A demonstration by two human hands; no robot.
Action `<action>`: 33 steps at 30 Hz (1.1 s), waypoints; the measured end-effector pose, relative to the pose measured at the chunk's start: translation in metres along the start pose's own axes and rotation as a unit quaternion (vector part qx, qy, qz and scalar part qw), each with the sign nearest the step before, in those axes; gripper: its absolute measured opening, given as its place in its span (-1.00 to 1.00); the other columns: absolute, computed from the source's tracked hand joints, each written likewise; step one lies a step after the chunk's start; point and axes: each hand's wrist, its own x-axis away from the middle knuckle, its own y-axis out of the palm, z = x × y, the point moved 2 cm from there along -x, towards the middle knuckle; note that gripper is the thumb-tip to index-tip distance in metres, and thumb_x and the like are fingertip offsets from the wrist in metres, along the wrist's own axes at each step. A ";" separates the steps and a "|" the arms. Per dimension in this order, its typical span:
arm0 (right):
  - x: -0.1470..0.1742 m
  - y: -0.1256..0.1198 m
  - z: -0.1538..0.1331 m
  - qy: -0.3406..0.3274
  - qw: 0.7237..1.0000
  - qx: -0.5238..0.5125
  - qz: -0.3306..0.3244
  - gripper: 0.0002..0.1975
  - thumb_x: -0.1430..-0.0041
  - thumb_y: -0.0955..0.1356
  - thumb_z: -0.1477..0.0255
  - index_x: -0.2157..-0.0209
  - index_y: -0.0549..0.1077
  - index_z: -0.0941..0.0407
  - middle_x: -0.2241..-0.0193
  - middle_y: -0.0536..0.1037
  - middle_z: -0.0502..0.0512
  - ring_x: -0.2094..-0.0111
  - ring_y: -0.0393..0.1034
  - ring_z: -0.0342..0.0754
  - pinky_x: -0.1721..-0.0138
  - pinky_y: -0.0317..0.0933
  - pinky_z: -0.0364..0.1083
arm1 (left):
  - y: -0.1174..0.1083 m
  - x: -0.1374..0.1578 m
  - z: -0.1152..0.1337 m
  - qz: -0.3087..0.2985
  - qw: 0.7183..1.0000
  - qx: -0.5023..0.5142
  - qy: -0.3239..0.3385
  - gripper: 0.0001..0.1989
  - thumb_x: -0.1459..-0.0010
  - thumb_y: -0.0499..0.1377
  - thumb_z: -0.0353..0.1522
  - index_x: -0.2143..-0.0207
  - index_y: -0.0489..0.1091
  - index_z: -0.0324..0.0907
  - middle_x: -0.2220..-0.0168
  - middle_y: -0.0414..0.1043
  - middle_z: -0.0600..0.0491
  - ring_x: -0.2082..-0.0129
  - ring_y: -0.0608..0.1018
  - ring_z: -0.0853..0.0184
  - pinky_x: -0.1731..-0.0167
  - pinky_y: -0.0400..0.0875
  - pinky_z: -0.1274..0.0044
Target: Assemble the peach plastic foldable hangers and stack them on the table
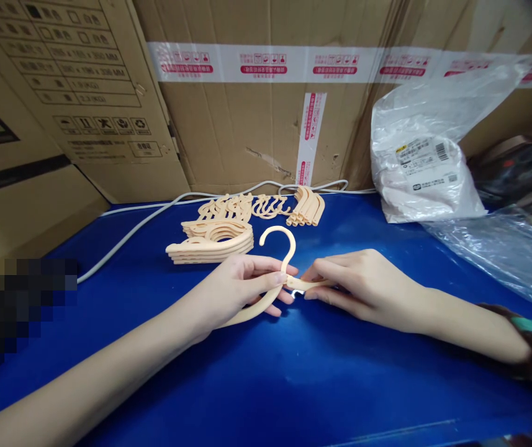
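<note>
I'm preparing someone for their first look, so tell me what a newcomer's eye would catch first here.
First, the pale hanger held by the left hand and right hand, central over the vivid blue tabletop. Just beyond the left hand sits a neat stack of similar pale pieces. At the far right, a labelled plastic bag stands out.

the carton (77, 110) reads "1.9(kg)" and "2.3(kg)" above handling symbols (104, 125), and a label (421, 164) on the bag (405, 115) bears a barcode (441, 151).
</note>
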 end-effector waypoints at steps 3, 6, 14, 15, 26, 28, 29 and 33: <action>0.000 0.001 0.000 0.009 1.000 0.001 -0.001 -0.73 -0.36 0.18 0.27 0.21 0.42 0.11 0.34 0.57 0.04 0.34 0.48 -0.10 0.35 0.20 -0.17 | 0.000 0.000 -0.001 -0.003 1.000 -0.009 0.000 -0.79 -0.19 0.17 -0.37 0.15 0.48 -0.28 0.44 0.56 0.02 0.46 0.58 0.45 0.41 0.49 0.66; 0.000 0.001 0.000 0.017 1.000 0.003 -0.003 -0.73 -0.36 0.18 0.27 0.20 0.42 0.10 0.32 0.57 0.03 0.34 0.48 -0.10 0.35 0.21 -0.17 | -0.001 0.000 -0.001 -0.008 1.000 -0.013 0.002 -0.77 -0.21 0.15 -0.37 0.12 0.46 -0.28 0.45 0.56 0.02 0.47 0.58 0.44 0.41 0.49 0.66; 0.001 0.001 -0.002 0.016 1.000 -0.004 -0.010 -0.74 -0.36 0.19 0.29 0.20 0.44 0.10 0.33 0.59 0.05 0.34 0.50 -0.10 0.35 0.22 -0.17 | 0.002 -0.001 -0.003 -0.022 1.000 -0.017 0.010 -0.79 -0.24 0.11 -0.41 0.13 0.46 -0.30 0.47 0.54 0.03 0.46 0.58 0.43 0.43 0.50 0.65; 0.001 0.001 -0.002 0.018 1.000 -0.008 -0.009 -0.74 -0.35 0.19 0.29 0.20 0.44 0.10 0.32 0.59 0.05 0.34 0.50 -0.10 0.36 0.22 -0.17 | 0.002 -0.002 -0.003 -0.020 1.000 -0.017 0.009 -0.79 -0.24 0.11 -0.40 0.13 0.46 -0.30 0.47 0.53 0.03 0.48 0.57 0.44 0.44 0.49 0.65; -0.001 -0.002 -0.005 0.020 0.999 -0.029 -0.014 -0.74 -0.35 0.19 0.31 0.22 0.45 0.12 0.31 0.59 0.05 0.39 0.48 -0.12 0.41 0.18 -0.18 | 0.000 -0.006 -0.009 -0.035 0.999 -0.010 0.008 -0.71 -0.24 0.11 -0.31 0.08 0.45 -0.30 0.46 0.51 0.01 0.62 0.53 0.43 0.62 0.44 0.63; 0.000 -0.002 -0.005 0.023 0.999 -0.032 -0.017 -0.74 -0.35 0.19 0.31 0.22 0.45 0.13 0.31 0.58 0.06 0.40 0.47 -0.13 0.41 0.17 -0.18 | 0.001 -0.006 -0.010 -0.038 0.999 -0.011 0.008 -0.69 -0.22 0.13 -0.29 0.08 0.45 -0.31 0.46 0.51 0.00 0.61 0.53 0.42 0.62 0.43 0.63; 0.000 -0.002 -0.005 0.024 0.999 -0.034 -0.018 -0.74 -0.35 0.19 0.30 0.22 0.45 0.13 0.31 0.58 0.05 0.40 0.47 -0.13 0.42 0.16 -0.18 | 0.001 -0.006 -0.010 -0.038 0.999 -0.011 0.007 -0.68 -0.22 0.14 -0.28 0.08 0.45 -0.31 0.47 0.51 0.00 0.61 0.53 0.42 0.62 0.43 0.63; 0.000 -0.003 -0.005 0.027 0.998 -0.046 -0.021 -0.74 -0.35 0.20 0.30 0.22 0.45 0.12 0.34 0.58 0.04 0.43 0.44 -0.15 0.44 0.12 -0.19 | 0.001 -0.005 -0.009 -0.036 0.999 -0.013 0.002 -0.67 -0.21 0.15 -0.26 0.08 0.45 -0.30 0.47 0.51 0.01 0.61 0.53 0.43 0.60 0.42 0.63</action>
